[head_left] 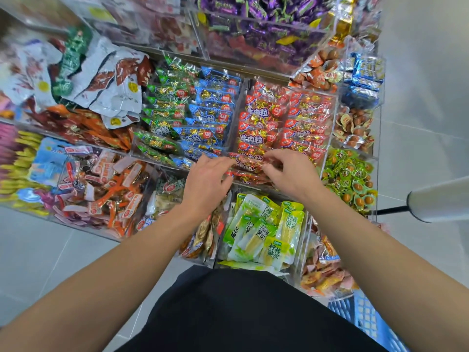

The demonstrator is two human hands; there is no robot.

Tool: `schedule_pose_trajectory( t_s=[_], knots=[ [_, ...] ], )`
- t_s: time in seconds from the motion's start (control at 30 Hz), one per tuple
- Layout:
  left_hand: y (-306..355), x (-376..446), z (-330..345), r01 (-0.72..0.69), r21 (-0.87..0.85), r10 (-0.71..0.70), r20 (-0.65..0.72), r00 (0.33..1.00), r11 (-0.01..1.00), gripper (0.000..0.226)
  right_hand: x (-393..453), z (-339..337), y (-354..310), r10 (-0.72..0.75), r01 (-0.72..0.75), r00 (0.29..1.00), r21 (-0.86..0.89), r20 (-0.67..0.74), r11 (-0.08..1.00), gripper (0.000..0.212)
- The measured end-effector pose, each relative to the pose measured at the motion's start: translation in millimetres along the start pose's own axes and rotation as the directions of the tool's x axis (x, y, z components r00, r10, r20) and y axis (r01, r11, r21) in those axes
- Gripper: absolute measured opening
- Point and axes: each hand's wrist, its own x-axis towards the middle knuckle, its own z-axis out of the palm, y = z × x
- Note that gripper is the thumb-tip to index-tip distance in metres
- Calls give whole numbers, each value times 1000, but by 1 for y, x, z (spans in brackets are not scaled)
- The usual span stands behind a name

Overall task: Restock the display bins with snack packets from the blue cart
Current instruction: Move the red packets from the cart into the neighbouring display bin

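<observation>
A clear display bin [332,123] in the middle of the shelf holds rows of red snack packets [269,118]. My left hand [206,184] and my right hand [291,174] meet at this bin's near edge. Between them lies a red packet [247,165]; my left fingers touch its left end and my right fingers pinch its right end. A corner of the blue cart [368,321] shows at the lower right, its contents out of sight.
Neighbouring clear bins hold green and blue packets [187,115], white and brown pouches [101,80], orange sticks [109,189], green-yellow pouches [264,232], green egg packs [350,174] and purple sweets [264,26]. A grey pole [436,201] juts in from the right. Grey floor tiles lie around.
</observation>
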Motion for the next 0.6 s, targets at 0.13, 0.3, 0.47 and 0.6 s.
schedule_pose_trajectory(
  t_s=[0.13, 0.3, 0.47, 0.6],
  knots=[
    [-7, -11, -19, 43, -81, -52, -116, 992, 996, 39, -2, -3, -13, -71, 71, 997, 13, -28, 997, 39],
    [-58, -16, -49, 233, -65, -241, -176, 954, 970, 29, 10, 8, -53, -149, 155, 982, 46, -114, 987, 31],
    [-96, -4, -56, 233, 59, -235, 27, 972, 971, 38, 32, 29, -97, -174, 167, 983, -98, -61, 981, 31],
    [-116, 6, -53, 198, -55, -195, 53, 979, 979, 24, 41, 50, -117, -73, 76, 997, -354, 21, 932, 24]
  ],
)
